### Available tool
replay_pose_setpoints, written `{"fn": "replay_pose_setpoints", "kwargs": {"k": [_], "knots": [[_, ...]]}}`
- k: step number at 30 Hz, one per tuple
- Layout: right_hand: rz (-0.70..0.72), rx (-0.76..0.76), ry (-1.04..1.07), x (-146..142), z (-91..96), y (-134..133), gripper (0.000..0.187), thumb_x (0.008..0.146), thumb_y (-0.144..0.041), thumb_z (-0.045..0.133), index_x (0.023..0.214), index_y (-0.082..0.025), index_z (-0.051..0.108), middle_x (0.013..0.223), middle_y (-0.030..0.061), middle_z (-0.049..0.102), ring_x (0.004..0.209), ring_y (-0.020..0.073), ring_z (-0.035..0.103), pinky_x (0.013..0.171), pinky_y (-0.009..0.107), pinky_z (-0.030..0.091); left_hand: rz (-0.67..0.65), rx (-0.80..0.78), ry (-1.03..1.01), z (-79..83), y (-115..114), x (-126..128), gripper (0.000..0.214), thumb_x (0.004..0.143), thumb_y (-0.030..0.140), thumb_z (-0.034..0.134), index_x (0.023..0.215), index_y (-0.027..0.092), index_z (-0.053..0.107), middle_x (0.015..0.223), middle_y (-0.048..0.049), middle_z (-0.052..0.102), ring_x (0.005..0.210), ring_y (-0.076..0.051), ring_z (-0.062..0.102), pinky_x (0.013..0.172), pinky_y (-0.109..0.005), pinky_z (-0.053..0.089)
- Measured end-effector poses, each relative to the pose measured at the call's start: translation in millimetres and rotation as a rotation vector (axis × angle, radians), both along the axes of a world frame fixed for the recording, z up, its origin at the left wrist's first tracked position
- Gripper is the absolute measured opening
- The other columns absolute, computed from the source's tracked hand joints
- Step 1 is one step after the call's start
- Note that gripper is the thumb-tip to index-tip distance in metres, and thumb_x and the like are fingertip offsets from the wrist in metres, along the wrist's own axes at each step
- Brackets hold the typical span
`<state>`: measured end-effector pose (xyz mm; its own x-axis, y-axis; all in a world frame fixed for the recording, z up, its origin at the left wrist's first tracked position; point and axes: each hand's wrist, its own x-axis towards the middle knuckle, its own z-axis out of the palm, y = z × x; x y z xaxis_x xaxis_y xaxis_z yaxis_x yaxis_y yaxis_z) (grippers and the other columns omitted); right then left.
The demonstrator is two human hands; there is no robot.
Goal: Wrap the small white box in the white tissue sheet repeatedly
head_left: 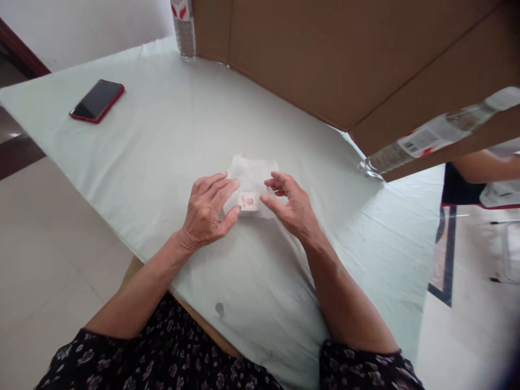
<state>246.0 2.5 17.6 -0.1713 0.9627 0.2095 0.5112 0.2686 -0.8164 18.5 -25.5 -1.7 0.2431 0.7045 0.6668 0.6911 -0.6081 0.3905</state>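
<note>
A small whitish block with a reddish mark [248, 201] lies on a thin white sheet [254, 168], which is spread on the pale green tablecloth. To its left is my left hand [209, 208], fingers spread and curved, the thumb tip close to the block's edge. My right hand [289, 206] hovers on the other side with its fingers apart and bent toward the block. Neither hand grips anything. Whether the left thumb touches the block I cannot tell.
A phone with a red case [97, 101] lies at the far left. Tall brown cardboard [292, 59] stands across the back, with a plastic bottle [439, 132] against it at right and another bottle [186, 32] at its left end. Another person's arm [485, 167] shows at far right.
</note>
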Motion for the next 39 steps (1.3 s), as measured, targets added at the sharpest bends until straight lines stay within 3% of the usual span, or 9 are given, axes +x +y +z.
{"fn": "replay_pose_setpoints", "kwargs": {"k": [7,11,13,16,20,22,25,34,39], "knots": [[0.245,-0.168,0.160,12,11.6,-4,0.026,0.090,-0.041,0.066,0.106,-0.023,0.073,0.089,0.0017,0.074,0.085,0.0172,0.068,0.082,0.035,0.053,0.046,-0.361,0.043,4.9,2,-13,0.063,0.077,0.023,0.056,0.140,0.016,0.055,0.116,-0.0117,0.075,0.126,-0.032,0.058,0.114,-0.053,0.032],[0.671,-0.442,-0.038,27,26.0,-19,0.029,0.092,-0.042,0.066,0.113,-0.023,0.074,0.089,0.0013,0.077,0.083,0.0163,0.070,0.077,0.030,0.054,-0.004,-0.493,0.017,13.7,-6,-30,0.036,0.091,0.037,0.050,0.116,0.020,0.071,0.093,-0.0068,0.077,0.125,-0.030,0.059,0.121,-0.057,0.021],[0.741,-0.512,-0.156,32,26.5,-26,0.029,0.093,-0.043,0.065,0.112,-0.024,0.075,0.092,0.0015,0.078,0.081,0.0163,0.070,0.072,0.028,0.054,0.020,-0.559,0.026,15.4,-8,-33,0.041,0.099,0.042,0.039,0.093,0.022,0.074,0.091,-0.0061,0.077,0.118,-0.029,0.063,0.120,-0.058,0.022],[0.571,-0.412,-0.159,30,19.8,-30,0.027,0.095,-0.043,0.060,0.103,-0.022,0.075,0.087,0.0016,0.076,0.075,0.0164,0.068,0.067,0.028,0.053,0.106,-0.594,0.105,13.9,-7,-31,0.041,0.098,0.042,0.041,0.081,0.023,0.074,0.084,-0.0055,0.076,0.105,-0.029,0.066,0.116,-0.060,0.026],[0.243,-0.088,-0.173,8,1.8,-16,0.037,0.087,-0.038,0.067,0.121,-0.022,0.068,0.114,0.0087,0.073,0.098,0.0239,0.068,0.081,0.038,0.056,0.142,-0.545,0.328,11.5,-8,-21,0.032,0.081,0.043,0.066,0.102,0.022,0.077,0.093,-0.0115,0.074,0.105,-0.035,0.063,0.107,-0.059,0.036],[0.242,-0.013,-0.228,-4,-8.1,-7,0.056,0.081,-0.035,0.072,0.135,-0.025,0.060,0.136,0.0119,0.065,0.119,0.0295,0.063,0.095,0.046,0.054,0.142,-0.505,0.434,11.5,-11,-18,0.042,0.078,0.048,0.072,0.108,0.019,0.076,0.103,-0.0162,0.071,0.107,-0.038,0.061,0.105,-0.058,0.038],[0.267,0.009,-0.280,-8,-16.2,-2,0.053,0.082,-0.030,0.069,0.133,-0.026,0.060,0.134,0.0108,0.068,0.122,0.0308,0.063,0.103,0.052,0.050,0.152,-0.471,0.524,11.9,-17,-18,0.049,0.076,0.051,0.075,0.111,0.017,0.074,0.108,-0.0184,0.068,0.108,-0.039,0.059,0.106,-0.060,0.036],[-0.134,0.004,-0.300,104,-19.6,-25,0.051,0.081,-0.045,0.072,0.127,-0.024,0.064,0.120,0.0102,0.074,0.095,0.0271,0.072,0.085,0.048,0.058,0.179,-0.430,0.530,8.8,-20,-25,0.039,0.077,0.049,0.074,0.104,0.021,0.073,0.101,-0.0142,0.064,0.102,-0.036,0.056,0.104,-0.056,0.038],[-0.270,0.215,-0.406,114,-14.8,-40,0.055,0.081,-0.047,0.072,0.129,-0.021,0.063,0.136,0.0183,0.064,0.127,0.0377,0.060,0.098,0.058,0.051,0.164,-0.447,0.525,12.2,-23,-26,0.044,0.075,0.054,0.076,0.102,0.019,0.074,0.099,-0.0153,0.064,0.101,-0.037,0.056,0.103,-0.057,0.039]]}}
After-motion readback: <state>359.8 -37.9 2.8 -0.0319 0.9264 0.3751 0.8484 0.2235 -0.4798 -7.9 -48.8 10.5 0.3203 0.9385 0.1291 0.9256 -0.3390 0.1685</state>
